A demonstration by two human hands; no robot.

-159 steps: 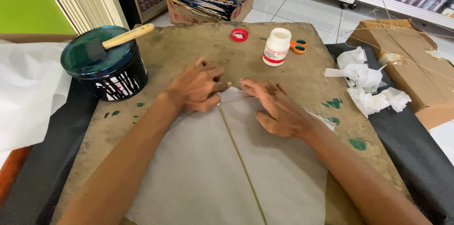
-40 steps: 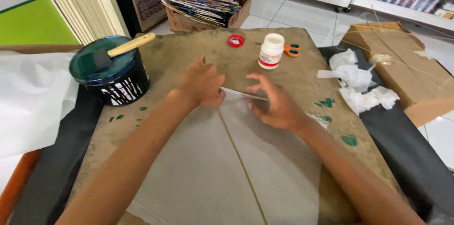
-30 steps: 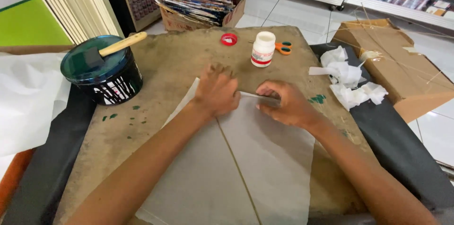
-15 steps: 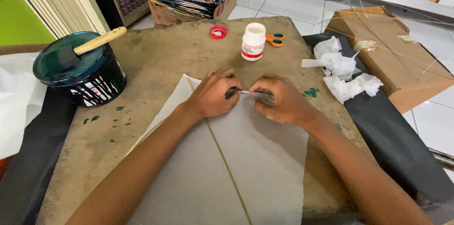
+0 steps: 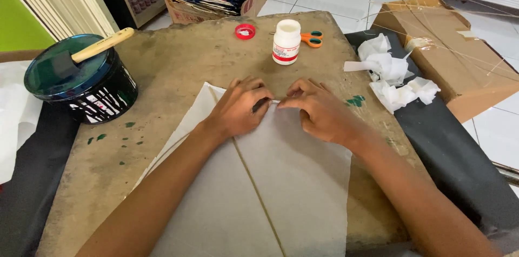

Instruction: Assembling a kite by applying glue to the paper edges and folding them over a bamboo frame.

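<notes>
Head camera view, looking down at a worn brown board that served as your work surface. A large sheet of pale grey paper lay flat on it, reaching from the board's middle toward you, with a thin stick running along its centre line like a spine.

Both of your hands rested on the far edge of the paper, close together, fingertips almost meeting. Your left hand was curled, fingers bent down and pressing the paper's top edge, with something small and dark just visible under its fingertips; I could not tell what it was. Your right hand lay palm down, fingers loosely bent, its fingertips pinching or pressing the same edge. Neither hand had lifted anything.

Beyond your hands stood a small white bottle with a red band, with a red cap to its left and orange-handled scissors just to its right. At far left sat a black tub of dark green paint with a foam brush resting across it. Crumpled white tissue lay to the right, near a cardboard box.
</notes>
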